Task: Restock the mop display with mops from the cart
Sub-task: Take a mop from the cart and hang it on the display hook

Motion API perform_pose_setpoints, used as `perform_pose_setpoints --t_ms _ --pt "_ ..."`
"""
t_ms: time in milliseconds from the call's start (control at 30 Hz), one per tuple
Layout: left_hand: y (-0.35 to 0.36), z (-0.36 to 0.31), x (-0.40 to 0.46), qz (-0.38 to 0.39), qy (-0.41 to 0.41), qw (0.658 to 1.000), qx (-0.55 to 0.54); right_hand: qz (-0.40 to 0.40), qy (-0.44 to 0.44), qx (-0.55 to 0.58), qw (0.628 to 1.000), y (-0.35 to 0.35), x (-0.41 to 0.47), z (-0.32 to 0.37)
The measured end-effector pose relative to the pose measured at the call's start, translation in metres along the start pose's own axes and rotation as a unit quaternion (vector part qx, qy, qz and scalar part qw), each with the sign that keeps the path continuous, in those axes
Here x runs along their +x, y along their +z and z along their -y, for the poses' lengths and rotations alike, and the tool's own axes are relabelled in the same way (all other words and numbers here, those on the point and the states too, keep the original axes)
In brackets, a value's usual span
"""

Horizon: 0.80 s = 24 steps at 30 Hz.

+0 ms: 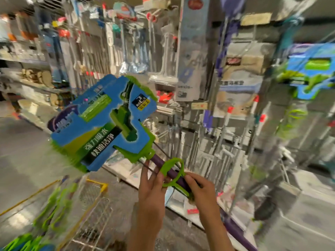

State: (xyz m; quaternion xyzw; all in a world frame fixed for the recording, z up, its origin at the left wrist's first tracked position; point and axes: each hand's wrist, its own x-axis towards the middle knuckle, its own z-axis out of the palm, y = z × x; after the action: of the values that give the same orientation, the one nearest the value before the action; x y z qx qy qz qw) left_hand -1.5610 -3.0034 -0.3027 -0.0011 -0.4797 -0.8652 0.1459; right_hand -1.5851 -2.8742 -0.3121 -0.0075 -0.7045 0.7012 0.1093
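Both hands grip mop [108, 122] pole: left hand [154, 185] fingers curled at green lever, right hand [199, 187] pinching pole; cart [94, 196] below.

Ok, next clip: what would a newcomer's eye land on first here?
The blue-and-green packaged mop head, held up left of centre in front of blurred racks of hanging mops. Next, the left hand and right hand at the bottom, gripping the purple handle around its green lever. A yellow-framed wire cart sits lower left.
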Motion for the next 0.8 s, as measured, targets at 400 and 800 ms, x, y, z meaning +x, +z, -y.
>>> perform_pose_setpoints --t_ms 400,800 --pt "0.066 0.055 -0.013 0.181 -0.065 0.978 0.08 -0.054 -0.07 0.015 0.996 -0.1 0.01 0.034" --pt "0.121 0.112 0.054 0.339 -0.138 0.924 0.108 -0.074 -0.052 0.049 0.995 -0.145 0.098 0.061"
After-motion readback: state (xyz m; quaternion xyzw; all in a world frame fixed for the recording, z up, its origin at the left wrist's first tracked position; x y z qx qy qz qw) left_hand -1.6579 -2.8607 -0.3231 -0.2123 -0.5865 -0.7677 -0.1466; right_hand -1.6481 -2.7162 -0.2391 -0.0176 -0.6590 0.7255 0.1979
